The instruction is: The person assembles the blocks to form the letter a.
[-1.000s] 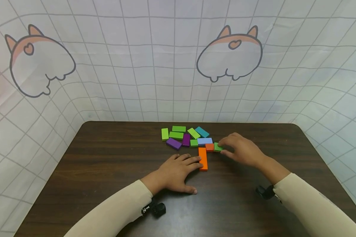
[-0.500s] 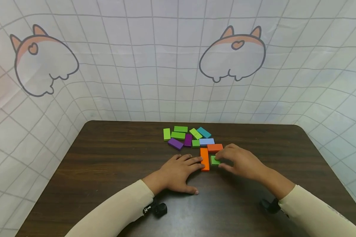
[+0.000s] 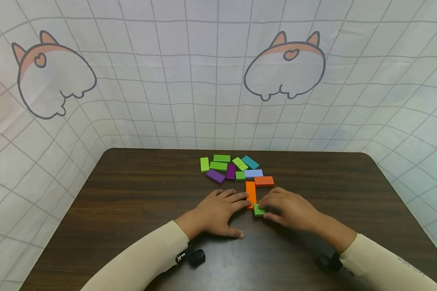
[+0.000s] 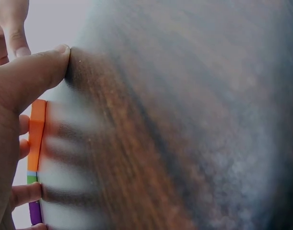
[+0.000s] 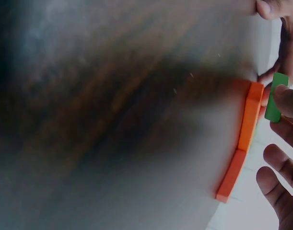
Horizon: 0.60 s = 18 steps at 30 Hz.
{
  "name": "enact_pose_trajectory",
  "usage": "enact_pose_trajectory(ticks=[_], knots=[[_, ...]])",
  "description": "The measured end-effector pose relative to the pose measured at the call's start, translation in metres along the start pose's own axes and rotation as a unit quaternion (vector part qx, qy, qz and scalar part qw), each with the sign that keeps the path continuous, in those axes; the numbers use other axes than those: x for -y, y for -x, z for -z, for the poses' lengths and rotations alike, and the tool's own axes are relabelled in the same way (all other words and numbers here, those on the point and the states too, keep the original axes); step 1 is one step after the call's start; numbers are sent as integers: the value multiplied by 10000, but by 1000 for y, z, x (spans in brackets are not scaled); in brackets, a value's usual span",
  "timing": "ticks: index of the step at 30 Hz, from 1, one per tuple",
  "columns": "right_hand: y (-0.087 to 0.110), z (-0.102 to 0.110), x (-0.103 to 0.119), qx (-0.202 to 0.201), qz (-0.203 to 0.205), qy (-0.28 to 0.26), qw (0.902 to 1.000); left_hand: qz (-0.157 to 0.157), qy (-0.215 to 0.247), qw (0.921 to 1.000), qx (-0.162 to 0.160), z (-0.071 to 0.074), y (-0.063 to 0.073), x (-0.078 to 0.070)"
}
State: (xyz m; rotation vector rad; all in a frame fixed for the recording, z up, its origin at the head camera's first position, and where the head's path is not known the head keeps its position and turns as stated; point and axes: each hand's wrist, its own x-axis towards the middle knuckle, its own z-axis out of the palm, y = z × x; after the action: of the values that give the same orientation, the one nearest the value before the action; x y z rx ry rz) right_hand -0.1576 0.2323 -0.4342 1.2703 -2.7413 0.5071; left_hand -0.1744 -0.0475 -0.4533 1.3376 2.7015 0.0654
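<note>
My right hand (image 3: 289,208) pinches a green block (image 5: 276,97) between thumb and finger. In the head view this block overlaps the near right corner of a long orange block (image 3: 251,194); in the right wrist view it shows raised off the tabletop. My left hand (image 3: 215,212) lies spread, with straight fingers, two of them at the orange block's left side. A red-orange block (image 3: 264,181) adjoins the orange block's far end, pointing right. Beyond it are a light blue block (image 3: 253,173) and a small green block (image 3: 240,176), set end to end.
Farther back lie two purple blocks, one dark (image 3: 231,171) and one lighter (image 3: 215,176), several lime and green blocks (image 3: 218,166) and a teal block (image 3: 250,162). The dark wood table (image 3: 149,182) ends at a white gridded cloth (image 3: 204,101).
My right hand has brought the green block from the right of the red-orange block toward me, to the orange block's near end. The left hand stays put; the head view shifts slightly.
</note>
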Motion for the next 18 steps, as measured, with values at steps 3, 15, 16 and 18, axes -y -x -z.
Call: enact_pose_trajectory(ticks=[3, 15, 16, 18], knots=[[0, -2, 2, 60, 7, -7, 10000, -5, 17, 10000, -1, 0, 0, 0], [-3, -9, 4, 100, 292, 126, 9994, 7, 101, 9999, 24, 1, 0, 0], [-4, -9, 4, 97, 320, 150, 9993, 11, 104, 9999, 25, 1, 0, 0], [-5, -10, 3, 97, 361, 206, 9991, 23, 101, 9999, 40, 2, 0, 0]])
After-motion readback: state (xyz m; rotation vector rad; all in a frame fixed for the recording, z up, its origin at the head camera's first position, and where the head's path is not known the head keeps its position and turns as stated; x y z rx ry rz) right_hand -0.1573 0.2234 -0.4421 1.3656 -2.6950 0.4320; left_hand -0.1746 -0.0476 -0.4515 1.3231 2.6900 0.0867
